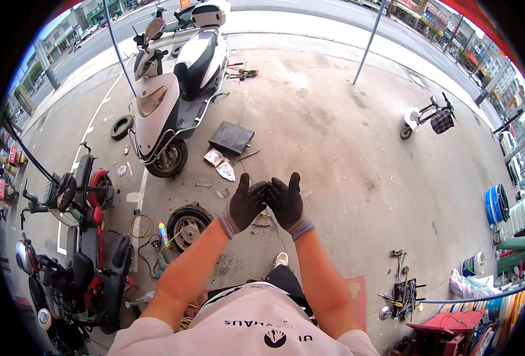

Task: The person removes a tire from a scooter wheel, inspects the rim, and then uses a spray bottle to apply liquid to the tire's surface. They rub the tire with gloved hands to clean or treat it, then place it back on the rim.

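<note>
In black work gloves with grey cuffs, my left hand (pixel 246 203) and my right hand (pixel 286 205) are stretched out in front of me. Thumbs point up and away, and the fingertips meet or nearly meet in the middle. Both look open, with nothing visible in them. Below and left of my left hand, a scooter wheel with a tyre (pixel 192 230) lies on the concrete. A spray can (pixel 164 234) is beside it. Farther off stands a white and black scooter (pixel 166 113), its front wheel (pixel 170 158) on the ground.
A dark flat box (pixel 231 137) and crumpled packaging (pixel 221 164) lie ahead. Several parked electric bikes (pixel 81 261) crowd the left. A loose tyre (pixel 121 127) lies near the scooter. At lower right are a tool tray (pixel 403 296) and a red cabinet (pixel 446 327). A small scooter (pixel 422 115) stands far right.
</note>
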Tool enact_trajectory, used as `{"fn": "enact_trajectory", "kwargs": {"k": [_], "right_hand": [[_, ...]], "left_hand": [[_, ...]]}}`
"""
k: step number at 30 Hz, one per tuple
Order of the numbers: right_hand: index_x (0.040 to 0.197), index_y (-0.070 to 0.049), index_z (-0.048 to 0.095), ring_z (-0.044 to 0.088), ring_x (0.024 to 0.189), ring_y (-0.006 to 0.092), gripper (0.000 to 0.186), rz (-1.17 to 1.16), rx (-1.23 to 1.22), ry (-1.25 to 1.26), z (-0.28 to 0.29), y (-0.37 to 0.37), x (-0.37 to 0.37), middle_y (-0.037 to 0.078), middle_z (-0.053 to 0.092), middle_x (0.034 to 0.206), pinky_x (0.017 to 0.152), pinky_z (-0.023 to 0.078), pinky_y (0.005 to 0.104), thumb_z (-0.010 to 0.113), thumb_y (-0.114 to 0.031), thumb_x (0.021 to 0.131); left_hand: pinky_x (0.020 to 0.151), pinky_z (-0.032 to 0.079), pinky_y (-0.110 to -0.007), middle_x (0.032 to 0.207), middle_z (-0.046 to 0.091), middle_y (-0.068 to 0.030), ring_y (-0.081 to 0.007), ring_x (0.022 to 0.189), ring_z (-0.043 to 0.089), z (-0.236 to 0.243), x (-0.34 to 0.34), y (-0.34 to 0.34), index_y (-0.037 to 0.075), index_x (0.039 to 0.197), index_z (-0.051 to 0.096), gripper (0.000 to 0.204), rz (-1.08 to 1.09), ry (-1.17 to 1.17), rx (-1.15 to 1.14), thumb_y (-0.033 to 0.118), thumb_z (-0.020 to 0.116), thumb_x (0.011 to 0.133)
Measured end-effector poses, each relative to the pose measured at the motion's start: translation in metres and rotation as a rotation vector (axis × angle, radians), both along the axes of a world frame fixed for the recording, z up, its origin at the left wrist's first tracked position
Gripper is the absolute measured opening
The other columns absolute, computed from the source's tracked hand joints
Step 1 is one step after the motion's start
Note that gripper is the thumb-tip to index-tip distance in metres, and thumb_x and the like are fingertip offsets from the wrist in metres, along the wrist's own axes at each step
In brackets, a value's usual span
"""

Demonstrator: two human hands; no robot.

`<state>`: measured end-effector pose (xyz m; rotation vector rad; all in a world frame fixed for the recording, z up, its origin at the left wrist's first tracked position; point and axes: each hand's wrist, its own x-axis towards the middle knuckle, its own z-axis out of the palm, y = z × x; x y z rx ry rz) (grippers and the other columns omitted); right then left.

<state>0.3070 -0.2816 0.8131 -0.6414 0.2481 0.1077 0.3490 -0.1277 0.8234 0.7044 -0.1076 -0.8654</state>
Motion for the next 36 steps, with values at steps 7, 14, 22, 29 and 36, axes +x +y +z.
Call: {"fn": "enact_trajectory", "kwargs": {"k": [7,14,22,29,36], "right_hand": [[0.151,0.004,0.022,0.030,0.143,0.0348,0.115,0.061,0.187,-0.058,0.043,-0.108,0.085,0.022,0.030,0.155,0.118,0.024,0.0477,0.051,-0.082,0.080],[0.148,0.005,0.030,0.038,0.138,0.0370,0.109,0.020,0.336,-0.052,0.052,-0.210,0.213,0.023,0.038,0.150,0.115,0.031,0.0500,0.057,-0.076,0.081],[0.143,0.001,0.039,0.043,0.133,0.0377,0.106,-0.352,-0.133,0.275,-0.019,-0.437,0.238,0.020,0.047,0.143,0.112,0.032,0.0537,0.050,-0.082,0.079],[0.098,-0.012,0.059,0.057,0.084,0.0291,0.082,-0.684,-0.191,0.875,-0.136,-0.654,0.186,0.008,0.062,0.090,0.084,0.045,0.0476,0.045,-0.089,0.075],[0.119,-0.013,0.052,0.041,0.097,0.0315,0.081,-0.464,-0.313,1.552,-0.270,-0.714,0.167,0.013,0.042,0.095,0.077,0.030,0.0469,0.033,-0.083,0.082]], "left_hand": [[0.101,0.041,-0.040,0.123,0.061,-0.0073,-0.0223,0.115,0.057,0.012,0.092,-0.065,0.008,0.130,0.054,0.075,0.392,0.112,0.252,0.067,0.063,0.084],[0.082,0.047,-0.031,0.111,0.064,0.0012,-0.0113,0.100,0.060,-0.027,0.220,-0.192,0.011,0.112,0.062,0.036,0.201,-0.446,0.441,0.040,0.066,0.090],[0.067,0.046,-0.030,0.083,0.065,-0.0060,-0.0139,0.075,0.060,-0.094,0.379,-0.322,0.005,0.102,0.062,0.028,0.200,-0.237,0.624,0.027,0.067,0.084],[0.061,0.046,-0.036,0.078,0.063,-0.0087,-0.0204,0.068,0.061,-0.236,0.561,-0.268,0.013,0.094,0.061,0.016,0.275,0.229,0.996,0.024,0.060,0.084],[0.064,0.047,-0.036,0.083,0.065,-0.0094,-0.0209,0.072,0.062,-0.210,0.723,-0.313,0.012,0.097,0.063,0.016,0.347,0.069,1.122,0.022,0.059,0.085]]}}
